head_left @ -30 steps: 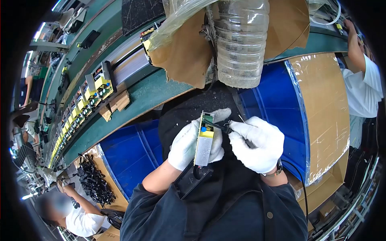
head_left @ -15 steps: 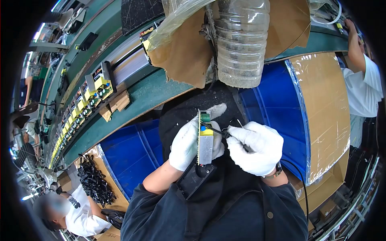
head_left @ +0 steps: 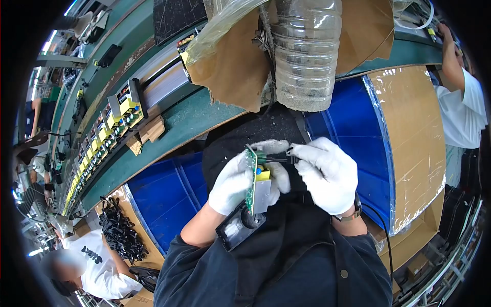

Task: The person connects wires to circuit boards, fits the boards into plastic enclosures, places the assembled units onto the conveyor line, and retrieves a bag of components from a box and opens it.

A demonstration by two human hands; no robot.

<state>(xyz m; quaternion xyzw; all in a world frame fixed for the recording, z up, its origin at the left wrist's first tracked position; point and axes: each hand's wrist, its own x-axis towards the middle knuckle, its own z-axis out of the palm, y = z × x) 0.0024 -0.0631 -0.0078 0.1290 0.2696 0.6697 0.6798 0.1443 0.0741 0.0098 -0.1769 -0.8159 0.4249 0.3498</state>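
Note:
White gloves cover both hands. My left hand is closed around a circuit board with a metal plate, a yellow part and a blue one, its green underside turned partly to the left. A black plastic housing hangs tilted just below the board, at my left wrist. My right hand pinches a small dark piece at the end of the black wires that run from the board's upper end. Fingers and blur hide the shape of that piece.
A row of similar boards lines the green bench at left. A clear plastic bottle hangs ahead beside torn cardboard. Blue bins flank my lap. Black cables lie heaped at left. Co-workers sit at left and right.
My right hand has risen slightly, its fingertips now near the board's top. The board has turned, showing more green underside, and the black housing has shifted left. The co-worker at lower left has moved.

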